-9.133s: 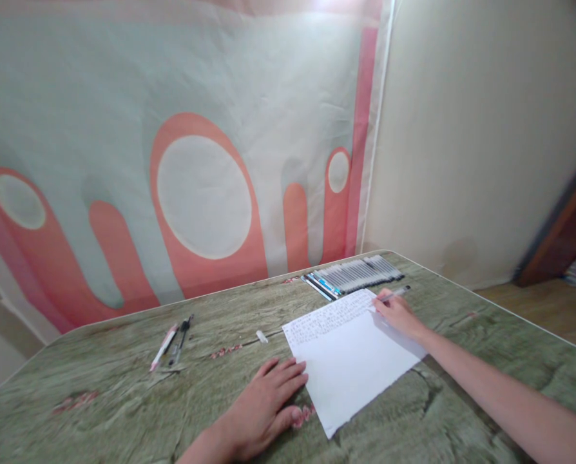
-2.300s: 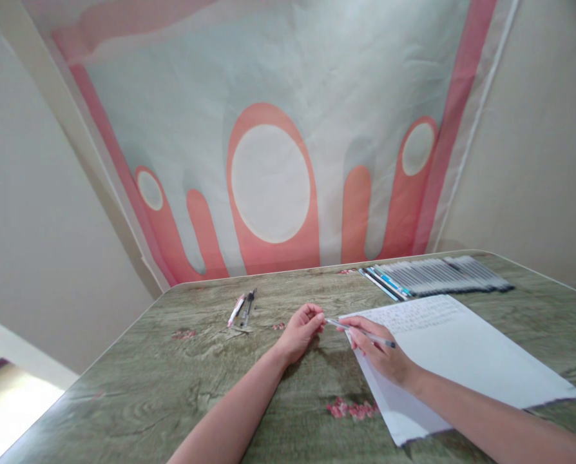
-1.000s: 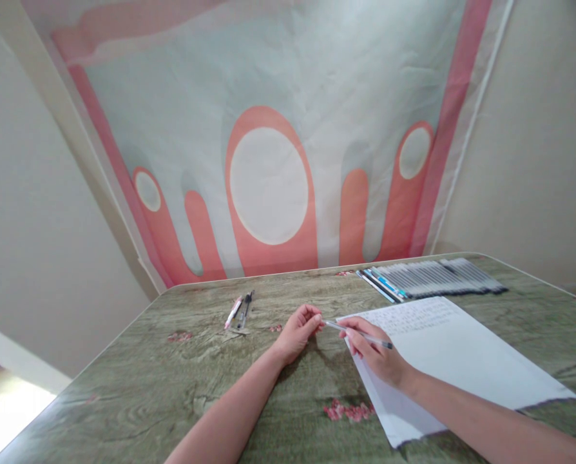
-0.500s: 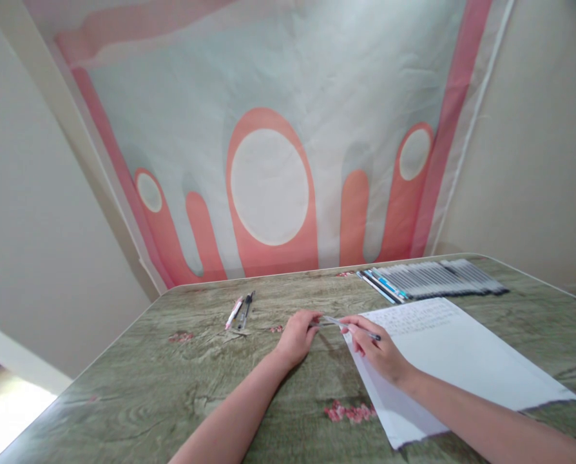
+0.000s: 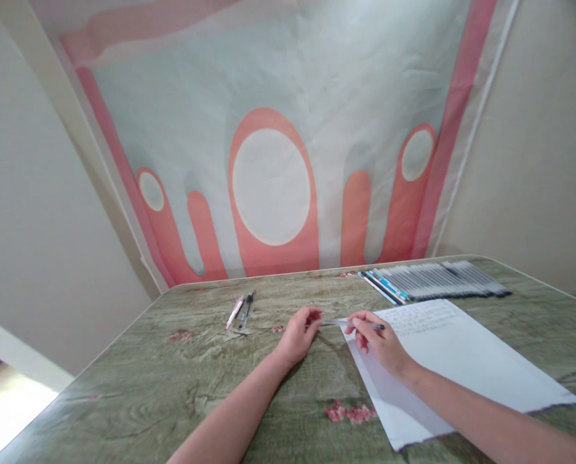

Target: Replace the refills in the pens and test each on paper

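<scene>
My left hand (image 5: 298, 336) is closed in a pinch at the left end of a slim, clear pen (image 5: 335, 322), just off the paper's left edge. At the other end my right hand (image 5: 375, 341) grips the same pen between thumb and fingers, and its dark end pokes out past the knuckles. The pen lies nearly level between the two hands. Whether it is one piece or two parts meeting end to end is too small to tell. Under my right hand and forearm lies a white sheet of paper (image 5: 462, 361) with handwriting across its top.
At the back right a long row of clear pens (image 5: 452, 280) lies side by side, with blue, white and black pens (image 5: 384, 287) at its left end. A pink-and-white pen (image 5: 234, 312) and a black-capped pen (image 5: 247, 308) lie left of centre on the wood-patterned table (image 5: 172, 386).
The thin parts between my hands were at an angle to each other and now form one nearly straight line. My right hand has shifted slightly right; the left has barely moved.
</scene>
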Motion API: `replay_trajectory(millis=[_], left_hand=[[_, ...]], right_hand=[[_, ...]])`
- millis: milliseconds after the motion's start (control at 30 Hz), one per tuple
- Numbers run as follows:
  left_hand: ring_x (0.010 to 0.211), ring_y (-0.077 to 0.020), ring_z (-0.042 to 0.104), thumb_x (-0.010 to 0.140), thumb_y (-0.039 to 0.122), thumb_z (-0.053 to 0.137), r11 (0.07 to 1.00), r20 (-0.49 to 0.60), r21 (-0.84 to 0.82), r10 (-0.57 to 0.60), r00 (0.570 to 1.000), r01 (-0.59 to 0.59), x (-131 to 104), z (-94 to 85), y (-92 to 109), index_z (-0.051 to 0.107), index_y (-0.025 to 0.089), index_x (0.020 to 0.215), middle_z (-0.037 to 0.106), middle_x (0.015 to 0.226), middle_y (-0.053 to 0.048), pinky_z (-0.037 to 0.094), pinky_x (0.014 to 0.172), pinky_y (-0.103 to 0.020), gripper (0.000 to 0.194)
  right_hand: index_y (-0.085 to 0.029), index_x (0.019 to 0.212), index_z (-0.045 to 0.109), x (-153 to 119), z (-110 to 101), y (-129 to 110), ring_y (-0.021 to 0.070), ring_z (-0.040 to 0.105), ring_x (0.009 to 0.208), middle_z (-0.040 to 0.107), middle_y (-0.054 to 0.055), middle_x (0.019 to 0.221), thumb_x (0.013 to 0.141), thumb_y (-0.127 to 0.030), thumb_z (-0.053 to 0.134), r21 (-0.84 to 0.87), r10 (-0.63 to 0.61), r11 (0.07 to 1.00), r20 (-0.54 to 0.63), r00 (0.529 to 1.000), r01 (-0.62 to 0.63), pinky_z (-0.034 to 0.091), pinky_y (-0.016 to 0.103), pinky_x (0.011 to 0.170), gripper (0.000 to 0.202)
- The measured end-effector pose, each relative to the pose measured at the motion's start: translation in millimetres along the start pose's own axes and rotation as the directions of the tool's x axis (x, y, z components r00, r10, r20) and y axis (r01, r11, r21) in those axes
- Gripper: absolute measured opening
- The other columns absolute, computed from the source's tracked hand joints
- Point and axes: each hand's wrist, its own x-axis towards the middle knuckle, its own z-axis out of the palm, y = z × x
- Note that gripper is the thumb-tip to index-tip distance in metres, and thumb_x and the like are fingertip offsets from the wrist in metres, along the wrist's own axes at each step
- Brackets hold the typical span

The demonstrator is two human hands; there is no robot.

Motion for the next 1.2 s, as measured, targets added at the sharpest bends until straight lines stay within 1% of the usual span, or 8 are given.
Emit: replay_trajectory(millis=[100,300,433,533,633,800,1067,1200], left_hand=[[0.087,-0.0158,0.056,0.083,0.025,0.049,0.997,0.020,-0.067,-0.028,0.999,0.030,0,0.3,3,0.053,0.017,0.103,0.060,0.094,-0.006,0.044,0.081,-0.031,0.022],[0.092,-0.0157,0.056,0.083,0.024,0.049,0.940,0.113,-0.331,-0.049,0.992,0.084,0,3.5,9,0.049,0.016,0.107,0.060,0.099,-0.007,0.044,0.085,-0.032,0.025],[0.093,-0.0164,0.056,0.078,0.025,0.058,0.916,0.198,-0.384,-0.039,0.979,0.114,-3,7.7,11,0.049,0.016,0.110,0.059,0.102,-0.008,0.044,0.082,-0.030,0.035],[0.089,-0.0164,0.057,0.073,0.028,0.063,0.915,0.223,-0.375,-0.065,0.973,0.147,-5,9.0,10,0.051,0.015,0.109,0.058,0.104,-0.009,0.046,0.077,-0.028,0.040],[0.083,-0.0162,0.058,0.074,0.033,0.062,0.936,0.237,-0.314,-0.088,0.968,0.162,-4,6.6,12,0.056,0.015,0.103,0.061,0.098,-0.008,0.045,0.074,-0.027,0.035],[0.082,-0.0162,0.056,0.080,0.037,0.053,0.986,0.207,-0.154,-0.028,0.978,0.060,-1,0.1,19,0.064,0.016,0.092,0.063,0.087,-0.005,0.042,0.076,-0.026,0.027],[0.075,-0.0146,0.054,0.083,0.035,0.048,0.995,0.201,-0.094,-0.021,0.979,0.040,-3,1.0,21,0.060,0.015,0.087,0.062,0.082,-0.004,0.041,0.070,-0.024,0.023],[0.076,-0.0149,0.054,0.082,0.033,0.048,0.998,0.193,-0.065,-0.013,0.981,0.026,-2,-0.7,23,0.060,0.016,0.086,0.062,0.082,-0.003,0.041,0.071,-0.025,0.021]], right_hand=[[-0.016,0.085,0.054,0,0,-2,0.0074,0.044,0.045,0.064,0.004,0.073,0.080,-0.044,0.051,0.015,-0.009,1.000,0.018,1.000,0.009,0.035,0.021,0.041,0.028],[-0.014,0.085,0.057,2,-2,-5,0.0067,0.041,0.043,0.066,0.006,0.076,0.080,-0.045,0.051,0.042,0.012,0.999,0.036,0.999,-0.013,0.033,0.021,0.041,0.032],[-0.014,0.085,0.060,3,-3,-7,0.0065,0.040,0.041,0.067,0.007,0.075,0.079,-0.047,0.051,0.014,0.033,0.999,0.034,0.999,-0.034,0.031,0.022,0.040,0.035],[-0.013,0.088,0.062,2,-3,-9,0.0062,0.040,0.040,0.067,0.007,0.074,0.079,-0.046,0.051,-0.022,0.023,1.000,0.048,0.999,-0.021,0.031,0.022,0.041,0.035],[-0.013,0.092,0.062,1,-3,-8,0.0059,0.040,0.040,0.067,0.006,0.073,0.080,-0.045,0.051,-0.076,0.000,0.997,0.085,0.996,0.006,0.031,0.022,0.042,0.036],[-0.014,0.099,0.062,-1,-2,-4,0.0064,0.043,0.041,0.067,0.004,0.074,0.079,-0.047,0.050,-0.114,-0.032,0.992,0.154,0.988,0.050,0.034,0.022,0.042,0.040],[-0.013,0.094,0.065,0,-2,-9,0.0069,0.044,0.042,0.066,0.005,0.072,0.083,-0.050,0.040,-0.057,-0.024,0.998,0.162,0.986,0.034,0.035,0.022,0.044,0.046],[-0.014,0.097,0.065,0,-2,-7,0.0076,0.045,0.042,0.065,0.004,0.069,0.083,-0.052,0.039,-0.062,-0.015,0.998,0.166,0.986,0.026,0.036,0.022,0.044,0.048]])
